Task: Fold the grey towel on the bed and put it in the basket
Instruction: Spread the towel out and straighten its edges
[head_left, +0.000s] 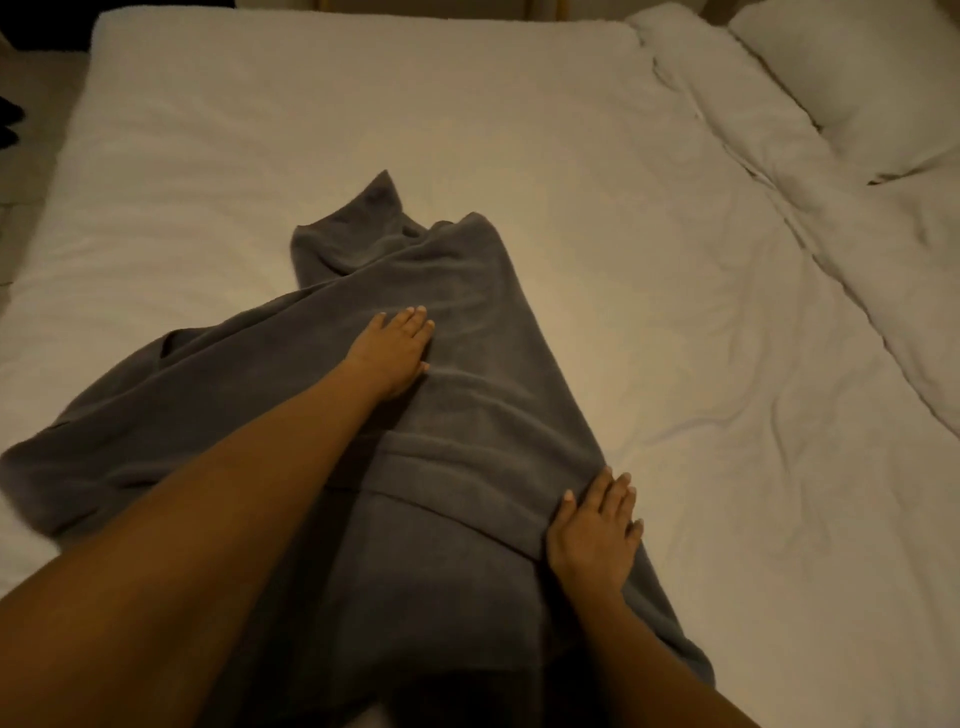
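Observation:
The grey towel (457, 322) lies rumpled and partly doubled over on the white bed (311, 130), running from the near edge toward the middle, with a loose flap spread out to the left. My left hand (395, 345) rests flat on the towel's middle, fingers straight. My right hand (595, 525) presses flat on the towel's right edge, fingers straight and partly on the sheet. No basket is in view.
A crumpled white duvet (831, 270) runs along the right side of the bed, with a white pillow (852, 78) at the far right corner. The floor and some dark objects (10, 119) show past the bed's left edge.

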